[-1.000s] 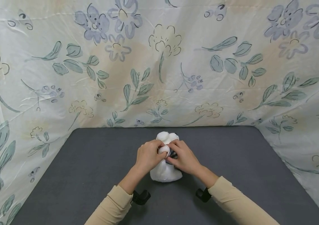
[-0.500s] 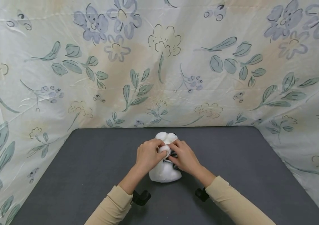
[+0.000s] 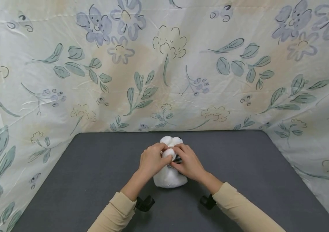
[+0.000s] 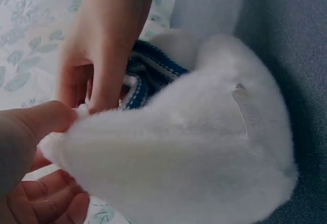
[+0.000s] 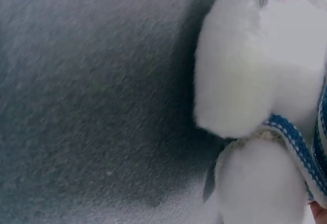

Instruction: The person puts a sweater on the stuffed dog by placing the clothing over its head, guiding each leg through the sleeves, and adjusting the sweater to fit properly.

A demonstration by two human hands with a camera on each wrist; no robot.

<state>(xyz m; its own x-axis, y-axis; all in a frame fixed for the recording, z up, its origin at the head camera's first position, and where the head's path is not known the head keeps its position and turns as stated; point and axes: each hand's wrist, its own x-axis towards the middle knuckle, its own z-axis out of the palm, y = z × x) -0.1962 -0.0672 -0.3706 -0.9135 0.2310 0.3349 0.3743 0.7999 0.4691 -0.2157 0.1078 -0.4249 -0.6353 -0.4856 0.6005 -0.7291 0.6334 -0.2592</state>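
Note:
A white plush toy [image 3: 170,178] lies on the grey table, with rounded furry parts at its far end. On it is a blue-and-white striped knit garment [image 4: 148,76], bunched beside one white limb. My left hand [image 3: 153,160] pinches that limb between thumb and fingers, as the left wrist view shows close up. From the other side my right hand [image 3: 189,162] pinches the edge of the striped knit garment near the limb's tip; the exact contact is partly hidden. In the right wrist view, a striped band [image 5: 296,140] runs between the white parts, with only a fingertip showing.
The dark grey table [image 3: 109,167] extends around the toy. Floral fabric [image 3: 170,64] hangs behind it and at both sides. Black wrist devices [image 3: 145,203] sit under the forearms. A small white tag [image 4: 242,106] sticks out of the plush.
The toy has shifted slightly left and the striped garment beside the limb looks rearranged. Both hands keep almost the same place, with small finger movements.

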